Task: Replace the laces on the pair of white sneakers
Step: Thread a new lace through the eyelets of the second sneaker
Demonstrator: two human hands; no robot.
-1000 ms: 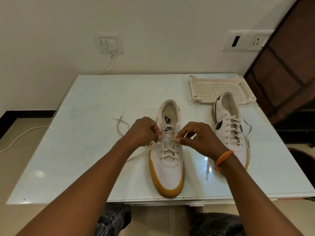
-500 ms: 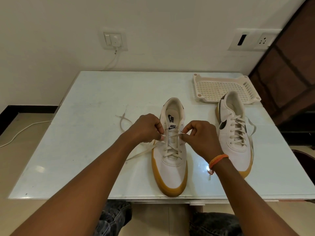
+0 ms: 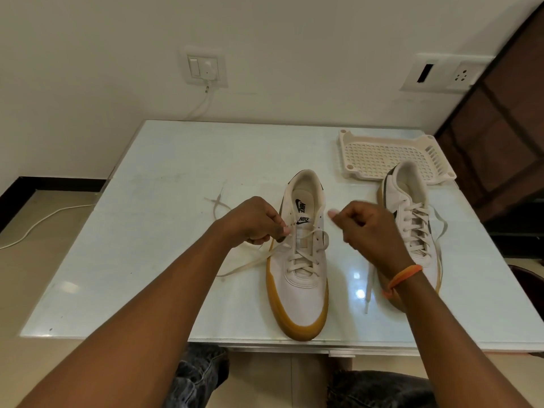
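Two sneakers [image 3: 300, 278], two hands [image 3: 253, 220]

We see a pale, glossy glass-topped table [image 3: 164, 219] standing against a cream wall [image 3: 294, 39]. On its far right corner lies a cream plastic perforated tray [image 3: 379, 154]. A white switch plate [image 3: 206, 69] sits on the wall with a white cable [image 3: 203, 104] hanging from it, and a second white socket plate [image 3: 444, 72] is mounted further right. Dark brown wooden furniture [image 3: 500, 128] stands at the right edge.
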